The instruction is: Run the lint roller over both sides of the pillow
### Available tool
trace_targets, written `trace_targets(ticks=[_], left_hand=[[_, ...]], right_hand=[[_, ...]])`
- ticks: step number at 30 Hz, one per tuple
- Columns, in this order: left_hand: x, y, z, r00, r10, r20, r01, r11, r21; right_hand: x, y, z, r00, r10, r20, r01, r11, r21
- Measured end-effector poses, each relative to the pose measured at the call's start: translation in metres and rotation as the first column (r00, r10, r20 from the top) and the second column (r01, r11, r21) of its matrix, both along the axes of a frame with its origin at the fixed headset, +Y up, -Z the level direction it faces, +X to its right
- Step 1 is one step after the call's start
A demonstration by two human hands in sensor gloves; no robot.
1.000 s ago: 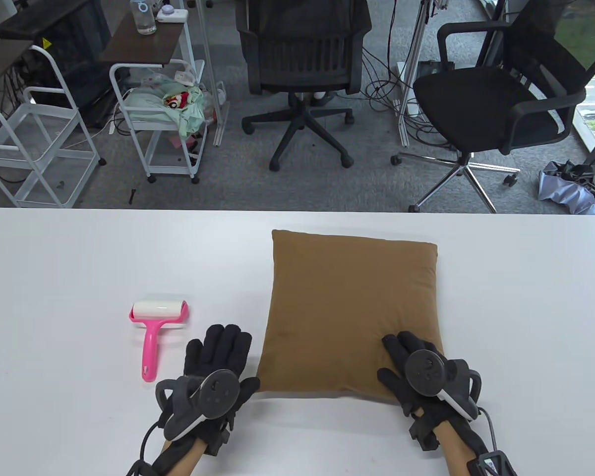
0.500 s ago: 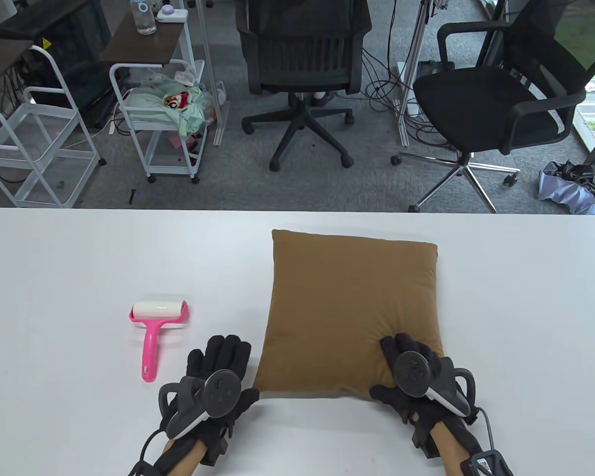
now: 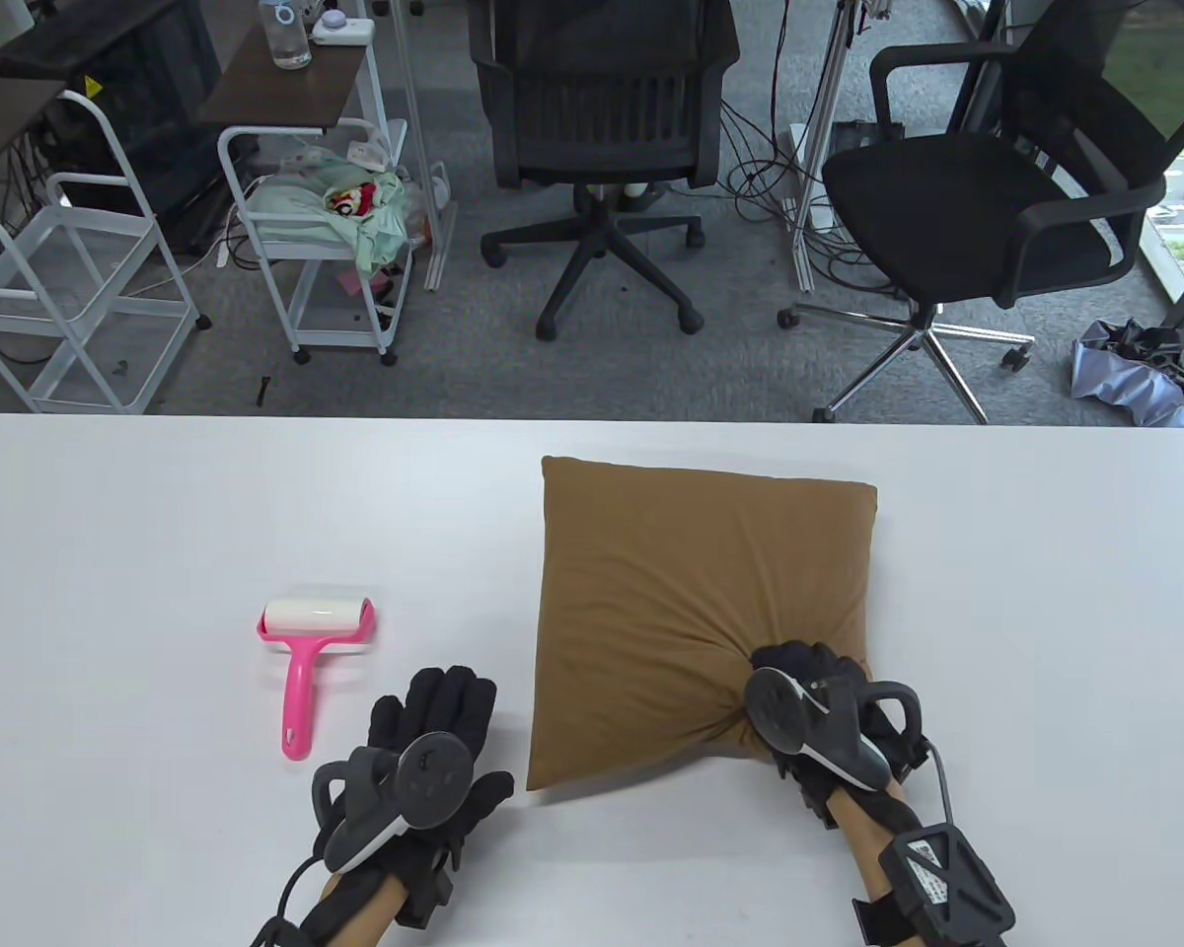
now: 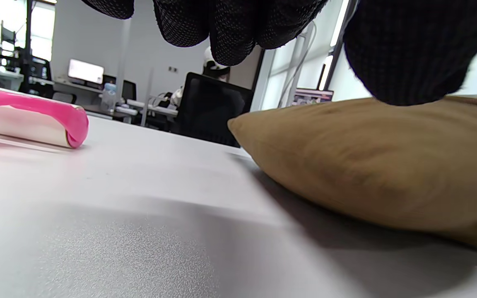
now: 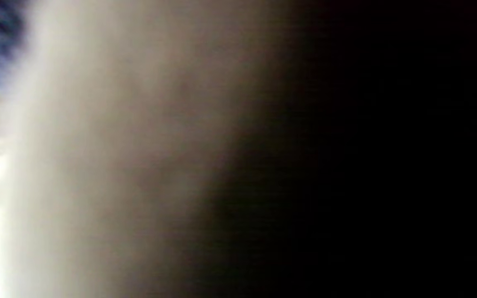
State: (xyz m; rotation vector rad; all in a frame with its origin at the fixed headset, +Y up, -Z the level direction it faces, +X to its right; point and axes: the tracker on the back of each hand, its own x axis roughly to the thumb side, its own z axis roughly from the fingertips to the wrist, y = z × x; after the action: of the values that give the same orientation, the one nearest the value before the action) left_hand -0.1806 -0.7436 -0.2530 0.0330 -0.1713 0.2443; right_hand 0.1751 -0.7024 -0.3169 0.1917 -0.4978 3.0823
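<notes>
A brown square pillow [image 3: 691, 582] lies on the white table [image 3: 158, 513], right of centre. My right hand [image 3: 799, 681] grips its near right corner; the fabric bunches into folds there and the near edge lifts off the table. A pink lint roller [image 3: 311, 636] with a white roll lies to the left, handle toward me. My left hand [image 3: 434, 710] rests flat on the table, empty, between roller and pillow. The left wrist view shows the pillow [image 4: 367, 157] and the roller [image 4: 27, 122]. The right wrist view is blurred and dark.
Two black office chairs [image 3: 602, 128] and white wire carts [image 3: 316, 217] stand on the carpet beyond the table's far edge.
My right hand went from lying flat on the pillow's near right corner to gripping it, bunching the fabric and lifting the near edge. The left hand barely moved.
</notes>
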Motion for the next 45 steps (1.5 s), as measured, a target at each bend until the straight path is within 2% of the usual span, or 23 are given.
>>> trace_targets(ticks=[2,6,9,13,16,21,25,26,28,30,32,35,37,39,45], left_hand=[[0.000,0.000,0.000,1.000,0.000,0.004,0.000,1.000,-0.002],[0.001,-0.001,-0.001,1.000,-0.003,0.010,0.003,1.000,-0.014],[0.003,-0.003,-0.002,1.000,-0.010,0.012,0.010,1.000,-0.020],[0.003,-0.003,-0.002,1.000,-0.014,0.014,0.014,1.000,-0.025],[0.003,-0.003,-0.002,1.000,-0.013,0.011,0.013,0.999,-0.034],[0.003,-0.003,-0.002,1.000,-0.009,0.011,0.010,0.999,-0.042],[0.004,-0.003,-0.002,1.000,-0.015,0.016,0.016,0.999,-0.044],[0.004,-0.003,-0.002,1.000,-0.016,0.018,0.017,0.999,-0.045],[0.004,-0.003,-0.002,1.000,-0.017,0.021,0.018,0.999,-0.047],[0.005,-0.003,-0.002,1.000,-0.018,0.023,0.019,0.999,-0.050],[0.005,-0.004,-0.002,1.000,-0.018,0.024,0.019,0.998,-0.053],[0.006,-0.003,-0.002,1.000,-0.016,0.026,0.018,0.998,-0.053],[0.006,-0.001,-0.002,0.999,-0.014,0.029,0.015,0.999,-0.045],[0.007,0.001,-0.002,0.999,-0.009,0.032,0.010,0.999,-0.032],[0.008,0.007,0.001,0.999,-0.014,0.033,0.014,1.000,0.004]], right_hand=[[0.013,0.026,0.001,1.000,-0.004,0.028,0.001,0.994,0.110],[0.042,0.063,0.002,0.996,-0.005,0.086,-0.014,0.976,0.219],[0.068,0.079,0.000,0.988,-0.027,0.154,-0.016,0.962,0.271],[0.107,0.083,-0.005,0.966,-0.044,0.254,-0.037,0.952,0.304],[0.137,0.070,-0.009,0.942,-0.048,0.333,-0.050,0.959,0.280],[0.178,0.027,-0.012,0.896,-0.021,0.444,-0.059,0.984,0.166],[0.207,-0.021,-0.010,0.851,0.063,0.521,-0.041,0.998,-0.055],[0.214,-0.034,-0.007,0.839,0.036,0.544,0.009,0.997,-0.079],[0.218,-0.042,-0.002,0.830,0.028,0.558,0.053,0.990,-0.129],[0.217,-0.041,0.001,0.836,0.051,0.547,0.020,0.992,-0.124],[0.214,-0.037,0.002,0.833,0.097,0.545,0.010,0.982,-0.190],[0.207,-0.023,0.006,0.839,0.102,0.535,0.067,0.956,-0.287],[0.200,-0.010,0.011,0.857,0.075,0.509,0.099,0.947,-0.307],[0.186,0.008,0.017,0.890,0.021,0.456,0.109,0.960,-0.257],[0.115,0.052,0.029,0.957,-0.037,0.287,0.031,0.999,0.025]])
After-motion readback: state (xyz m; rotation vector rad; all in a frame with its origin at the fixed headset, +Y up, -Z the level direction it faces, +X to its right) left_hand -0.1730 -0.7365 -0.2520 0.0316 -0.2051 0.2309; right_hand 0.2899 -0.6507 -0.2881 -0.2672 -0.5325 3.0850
